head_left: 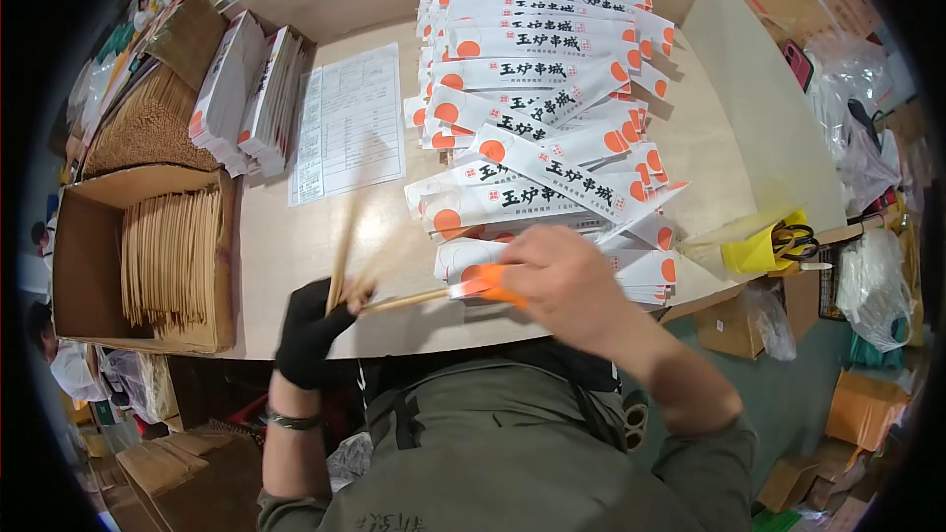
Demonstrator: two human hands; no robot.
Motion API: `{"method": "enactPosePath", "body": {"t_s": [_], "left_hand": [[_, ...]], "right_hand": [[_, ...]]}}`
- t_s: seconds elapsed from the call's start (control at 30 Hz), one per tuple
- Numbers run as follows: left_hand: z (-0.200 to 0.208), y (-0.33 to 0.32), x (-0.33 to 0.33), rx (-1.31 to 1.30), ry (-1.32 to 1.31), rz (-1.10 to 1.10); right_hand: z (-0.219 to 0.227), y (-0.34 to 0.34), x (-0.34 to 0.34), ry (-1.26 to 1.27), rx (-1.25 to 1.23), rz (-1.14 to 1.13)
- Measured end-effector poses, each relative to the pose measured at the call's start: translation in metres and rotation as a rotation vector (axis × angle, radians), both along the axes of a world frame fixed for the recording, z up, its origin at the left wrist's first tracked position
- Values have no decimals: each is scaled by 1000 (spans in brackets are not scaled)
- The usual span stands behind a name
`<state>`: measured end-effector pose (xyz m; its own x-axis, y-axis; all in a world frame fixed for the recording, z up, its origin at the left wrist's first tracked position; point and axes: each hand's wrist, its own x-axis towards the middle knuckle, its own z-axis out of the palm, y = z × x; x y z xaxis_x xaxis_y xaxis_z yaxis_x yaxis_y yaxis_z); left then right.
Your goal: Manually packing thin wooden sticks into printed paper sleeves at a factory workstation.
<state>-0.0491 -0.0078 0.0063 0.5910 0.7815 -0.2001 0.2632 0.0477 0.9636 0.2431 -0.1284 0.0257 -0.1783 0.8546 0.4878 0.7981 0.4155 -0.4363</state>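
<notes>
My left hand (313,333), in a black glove with bare fingertips, is closed on wooden chopsticks (407,300). Some point right toward a white and orange paper sleeve (493,286); another blurred stick stands up from the same hand. Pinched in my bare right hand (562,281) is that sleeve, with the chopstick ends at its left opening. How far they reach inside is hidden. Just beyond my right hand lies a large, loosely stacked pile of white chopstick sleeves (537,69) with orange dots.
A cardboard box (225,266) of loose chopsticks (163,256) stands at the left. Behind it are bundles of white sleeves (232,84). A printed sheet (350,118) lies on the table. Scissors (791,239) sit in a yellow holder (754,254) at the right edge.
</notes>
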Motion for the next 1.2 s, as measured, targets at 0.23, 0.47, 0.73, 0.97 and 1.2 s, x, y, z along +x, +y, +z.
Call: {"method": "enactPosePath", "body": {"t_s": [0.23,0.47,0.73,0.97,1.2], "left_hand": [[-18,1,84,-140,-440,423],[-42,-6,56,19,-30,425],[-25,-20,30,-72,26,425],[-12,-23,1,-43,80,327],[0,-11,-17,-30,111,180]], "right_hand": [[3,48,4,-212,319,-197],[-50,-17,-16,-369,-85,-69],[-51,-14,-5,7,23,-156],[-7,1,15,656,-429,-315],[1,-3,21,613,-488,-225]]}}
